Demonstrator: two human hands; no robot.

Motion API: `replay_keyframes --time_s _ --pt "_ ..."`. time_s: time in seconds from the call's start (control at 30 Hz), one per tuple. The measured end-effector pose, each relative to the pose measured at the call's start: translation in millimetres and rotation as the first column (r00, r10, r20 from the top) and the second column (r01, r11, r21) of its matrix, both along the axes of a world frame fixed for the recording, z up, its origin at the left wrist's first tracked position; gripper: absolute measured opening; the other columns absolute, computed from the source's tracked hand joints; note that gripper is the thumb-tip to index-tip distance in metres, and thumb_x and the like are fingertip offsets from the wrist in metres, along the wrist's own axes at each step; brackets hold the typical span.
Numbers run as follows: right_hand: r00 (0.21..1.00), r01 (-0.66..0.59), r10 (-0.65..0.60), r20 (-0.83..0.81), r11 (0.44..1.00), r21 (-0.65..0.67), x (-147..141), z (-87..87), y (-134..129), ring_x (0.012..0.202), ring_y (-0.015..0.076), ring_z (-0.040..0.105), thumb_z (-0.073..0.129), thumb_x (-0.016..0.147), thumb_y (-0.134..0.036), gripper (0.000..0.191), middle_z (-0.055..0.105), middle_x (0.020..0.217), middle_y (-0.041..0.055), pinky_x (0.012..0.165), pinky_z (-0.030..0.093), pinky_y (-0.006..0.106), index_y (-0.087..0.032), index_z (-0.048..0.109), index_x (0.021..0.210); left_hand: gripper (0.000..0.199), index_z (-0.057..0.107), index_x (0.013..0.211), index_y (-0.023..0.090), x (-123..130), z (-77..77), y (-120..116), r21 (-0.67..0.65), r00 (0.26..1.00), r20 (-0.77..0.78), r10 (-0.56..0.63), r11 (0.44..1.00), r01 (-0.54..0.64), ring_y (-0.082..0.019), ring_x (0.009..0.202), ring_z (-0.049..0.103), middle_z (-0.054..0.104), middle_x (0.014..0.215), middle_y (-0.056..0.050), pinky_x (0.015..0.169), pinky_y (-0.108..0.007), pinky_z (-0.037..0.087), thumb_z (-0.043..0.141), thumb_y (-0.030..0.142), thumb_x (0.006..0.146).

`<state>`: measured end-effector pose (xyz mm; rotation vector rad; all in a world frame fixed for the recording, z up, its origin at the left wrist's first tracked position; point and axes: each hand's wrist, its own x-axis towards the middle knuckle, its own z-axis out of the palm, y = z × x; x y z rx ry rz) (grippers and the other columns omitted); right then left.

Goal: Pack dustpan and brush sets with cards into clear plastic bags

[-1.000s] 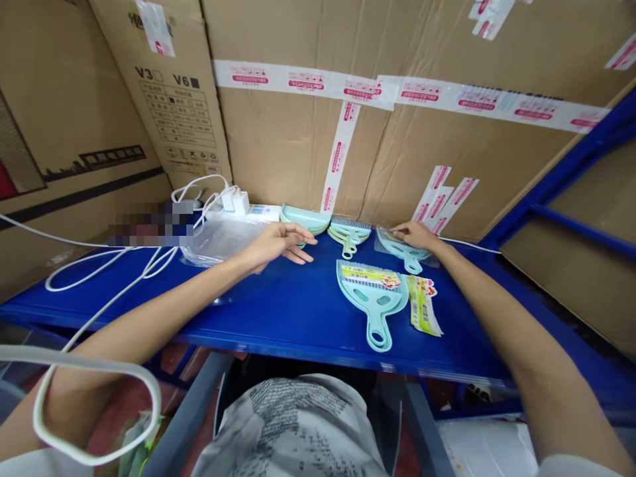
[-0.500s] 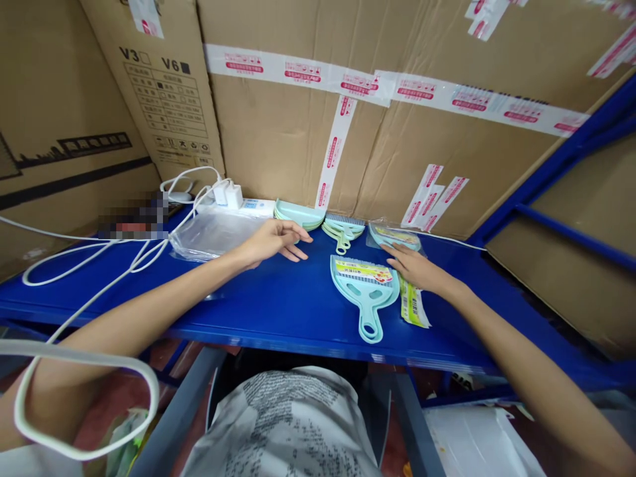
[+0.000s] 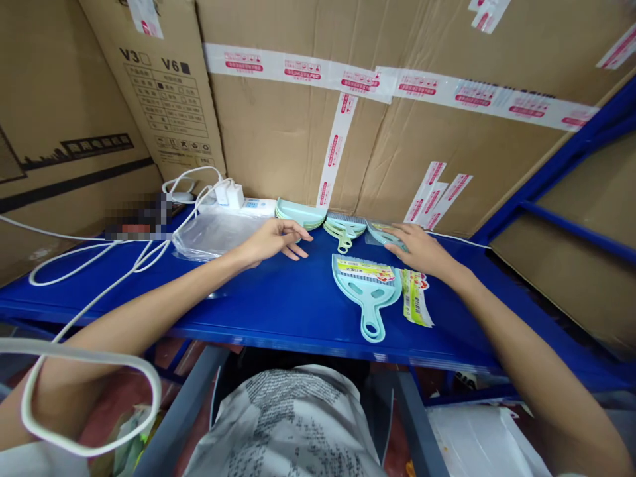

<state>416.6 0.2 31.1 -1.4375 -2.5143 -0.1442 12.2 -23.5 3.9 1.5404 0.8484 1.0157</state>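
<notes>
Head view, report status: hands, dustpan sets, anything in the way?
Left hand open, apparently empty, over the blue table. Right hand over the bagged dustpan set, partly hiding it; grip unclear. Labelled dustpan set lies nearer the person, beside printed labels.

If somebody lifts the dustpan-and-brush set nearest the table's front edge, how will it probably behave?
The dustpan-and-brush set will probably feel stiff and light, since its parts look like thin moulded plastic with holes. It seems unlikely to roll, because it lies flat. The printed card across it might slip if tilted; I see no fastening.
</notes>
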Motion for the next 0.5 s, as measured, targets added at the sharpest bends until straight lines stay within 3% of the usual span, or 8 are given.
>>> replay_keyframes --time_s 0.07,0.17,0.23,0.3,0.5 --pt "0.995 -0.099 0.100 -0.003 0.983 -0.152 -12 24.7 -9 0.137 0.0405 0.063 0.062 0.098 -0.064 0.070 0.067 0.148 0.0146 0.118 0.047 0.057 -0.025 0.061 0.156 0.029 0.080 0.101 0.011 -1 0.0 1 0.008 1.000 -0.008 0.002 1.000 -0.002 -0.029 0.083 0.083 0.081 0.109 -0.018 0.066 -0.033 0.069 0.083 0.037 0.090" --pt "0.972 -0.183 0.229 0.052 0.878 -0.443 -24 45.7 -20 0.132 0.0405 0.066 0.090 0.068 -0.069 0.116 0.071 0.144 0.0106 0.111 0.053 0.051 -0.034 0.043 0.168 0.029 0.079 0.100 0.011 -2 0.4 2 0.012 1.000 -0.011 0.006 1.000 -0.006 -0.028 0.082 0.083 0.081 0.108 -0.018 0.066 -0.032 0.069 0.084 0.037 0.089" --pt "0.967 -0.166 0.240 0.088 0.852 -0.497 -28 44.8 -24 0.137 0.0437 0.062 0.100 0.051 -0.066 0.143 0.069 0.146 0.0121 0.114 0.050 0.052 -0.033 0.032 0.172 0.028 0.079 0.099 0.011 -1 0.6 2 0.011 1.000 -0.008 0.006 1.000 -0.005 -0.028 0.082 0.083 0.080 0.112 -0.018 0.066 -0.033 0.069 0.083 0.037 0.089" --pt "0.970 -0.135 0.217 0.110 0.858 -0.496 -30 36.1 -26 0.139 0.0466 0.059 0.103 0.043 -0.063 0.155 0.066 0.148 0.0149 0.114 0.049 0.054 -0.031 0.026 0.174 0.026 0.078 0.099 0.011 -1 0.4 2 0.009 1.000 -0.008 0.003 1.000 -0.003 -0.027 0.081 0.083 0.080 0.116 -0.019 0.066 -0.033 0.069 0.083 0.036 0.089" --pt "0.979 -0.120 0.188 0.073 0.832 -0.542 -41 18.3 -32 0.130 0.0469 0.063 0.102 0.039 -0.066 0.158 0.067 0.142 0.0165 0.113 0.049 0.056 -0.030 0.029 0.174 0.024 0.077 0.098 0.011 0 -3.4 3 0.004 0.999 -0.037 -0.010 1.000 0.010 -0.026 0.080 0.083 0.080 0.113 -0.018 0.065 -0.031 0.069 0.081 0.034 0.089"
